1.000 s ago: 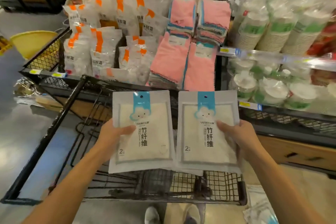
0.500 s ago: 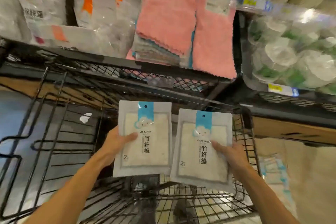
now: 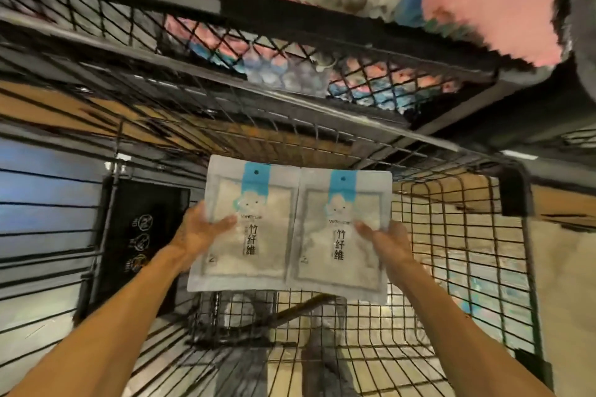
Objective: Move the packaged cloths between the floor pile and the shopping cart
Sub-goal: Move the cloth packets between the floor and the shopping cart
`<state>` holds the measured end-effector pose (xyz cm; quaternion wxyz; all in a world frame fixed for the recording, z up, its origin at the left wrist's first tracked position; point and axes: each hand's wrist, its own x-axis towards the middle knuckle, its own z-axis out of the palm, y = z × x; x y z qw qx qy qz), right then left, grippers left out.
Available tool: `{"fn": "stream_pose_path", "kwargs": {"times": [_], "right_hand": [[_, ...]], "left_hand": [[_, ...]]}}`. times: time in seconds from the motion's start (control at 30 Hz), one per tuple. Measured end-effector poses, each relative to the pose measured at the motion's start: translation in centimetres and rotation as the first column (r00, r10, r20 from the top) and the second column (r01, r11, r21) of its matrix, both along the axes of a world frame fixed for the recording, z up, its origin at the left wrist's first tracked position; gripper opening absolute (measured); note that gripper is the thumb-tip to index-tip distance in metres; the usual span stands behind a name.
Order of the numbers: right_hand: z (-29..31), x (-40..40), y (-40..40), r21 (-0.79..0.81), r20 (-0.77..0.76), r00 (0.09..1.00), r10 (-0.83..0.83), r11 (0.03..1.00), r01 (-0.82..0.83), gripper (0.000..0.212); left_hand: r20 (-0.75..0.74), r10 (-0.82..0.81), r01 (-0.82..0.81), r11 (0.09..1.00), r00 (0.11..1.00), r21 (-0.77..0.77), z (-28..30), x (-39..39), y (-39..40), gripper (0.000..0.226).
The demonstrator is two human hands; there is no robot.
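Two cloth packs (image 3: 245, 229) (image 3: 342, 232), one per hand (image 3: 200, 232) (image 3: 390, 245), above one cart (image 3: 451, 235).

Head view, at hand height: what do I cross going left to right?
Black cart panel with white icons → left hand → left cloth package → right cloth package → right hand → wire cart wall.

Head camera, steep downward look into the cart

The single wide-angle view sits above the shopping cart (image 3: 451, 235), facing forward and down, close over both forearms; the wire basket fills the frame, with the store shelf (image 3: 290, 51) crossing the top edge, blurred.
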<state>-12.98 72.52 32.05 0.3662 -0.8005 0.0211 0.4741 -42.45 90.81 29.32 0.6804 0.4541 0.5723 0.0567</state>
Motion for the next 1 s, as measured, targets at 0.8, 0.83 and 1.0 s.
{"fn": "stream_pose_path", "kwargs": {"times": [0.8, 0.83, 1.0], "right_hand": [[-6.2, -4.2, -1.4, -0.583, 0.601, 0.490, 0.632, 0.766, -0.272, 0.081], [-6.4, -4.2, -1.4, -0.623, 0.587, 0.455, 0.670, 0.732, -0.274, 0.083], [-5.4, -2.9, -0.9, -0.757, 0.433, 0.339, 0.835, 0.541, -0.367, 0.090]], "left_hand": [[-0.769, -0.078, 0.635, 0.620, 0.634, 0.461, -6.8, 2.4, -3.7, 0.060], [-0.790, -0.105, 0.652, 0.635, 0.604, 0.415, -6.7, 2.6, -3.9, 0.062], [-0.844, -0.189, 0.732, 0.613, 0.502, 0.297, -5.9, 2.7, -3.7, 0.067]]}}
